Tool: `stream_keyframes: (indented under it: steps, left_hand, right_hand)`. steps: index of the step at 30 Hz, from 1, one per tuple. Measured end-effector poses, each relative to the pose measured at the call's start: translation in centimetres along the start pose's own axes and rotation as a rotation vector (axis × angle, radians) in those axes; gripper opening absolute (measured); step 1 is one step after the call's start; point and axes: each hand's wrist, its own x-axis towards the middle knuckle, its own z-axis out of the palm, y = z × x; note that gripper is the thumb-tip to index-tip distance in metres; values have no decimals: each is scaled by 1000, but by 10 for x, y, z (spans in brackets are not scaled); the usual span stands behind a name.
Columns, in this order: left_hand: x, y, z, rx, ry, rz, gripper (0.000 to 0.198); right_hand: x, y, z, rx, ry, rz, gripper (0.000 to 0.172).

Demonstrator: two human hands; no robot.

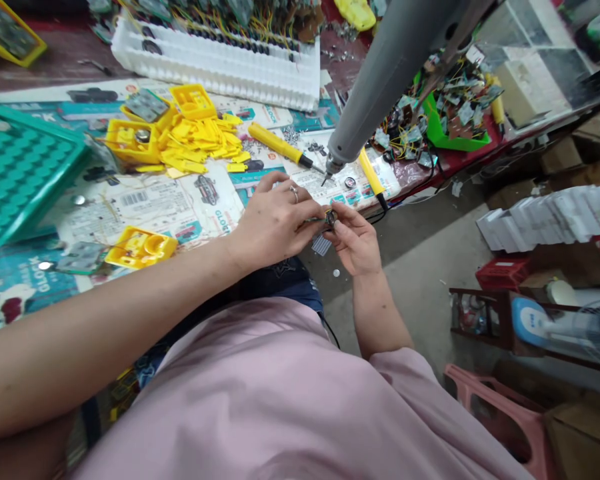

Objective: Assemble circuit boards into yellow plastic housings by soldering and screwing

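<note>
At the table's front edge, my left hand (277, 220), with a ring on one finger, pinches thin wires beside a small round dark part (331, 217). My right hand (356, 240) holds that part between thumb and fingers, close to the left fingertips. The tip of a grey electric screwdriver (360, 100) hangs just above and behind both hands. Beyond my left hand lies a yellow-handled tool (276, 143); another yellow-handled tool (371, 175) lies behind my right hand. A small round piece (350, 182) rests on the table between them.
Yellow flat pieces (200, 141) lie heaped by yellow housings (133, 141) at the back left. A teal tray (27, 173) stands far left, a white foam tray (220, 67) at the back, a green bin (453, 139) of circuit boards at the right. An open yellow housing (140, 247) sits near my left forearm.
</note>
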Motion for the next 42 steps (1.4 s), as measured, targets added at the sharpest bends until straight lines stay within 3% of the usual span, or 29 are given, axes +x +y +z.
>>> stream_keyframes:
  steps: [9,19,23,27,31,34,38,40,42]
  left_hand:
    - [4,3,-5,-84,-32,-105,26]
    - [10,0,-10,-206,-115,-205,25]
    - [16,-4,-18,-684,-80,-490,14]
    - [18,-9,-33,-1278,146,-890,16]
    - [14,-14,-43,-1511,265,-1187,15]
    - [9,-19,-46,-1489,308,-1213,9]
    - [0,-23,-57,-1261,262,-1091,10]
    - [-7,-25,-66,-959,157,-989,13]
    - [-17,-27,-75,-486,48,-832,18]
  right_hand:
    - [3,-6,12,112,111,58,43]
    - [5,-13,13,161,45,103,42]
    - [14,-21,11,132,41,47,47]
    - [27,-30,0,101,100,-30,46]
    - [50,-33,-16,79,192,-117,41]
    - [74,-34,-23,-12,227,-226,37]
    - [97,-48,-22,-340,191,-312,33]
    - [99,-60,-22,-668,193,-359,26]
    - [93,-72,-24,-1044,256,-376,23]
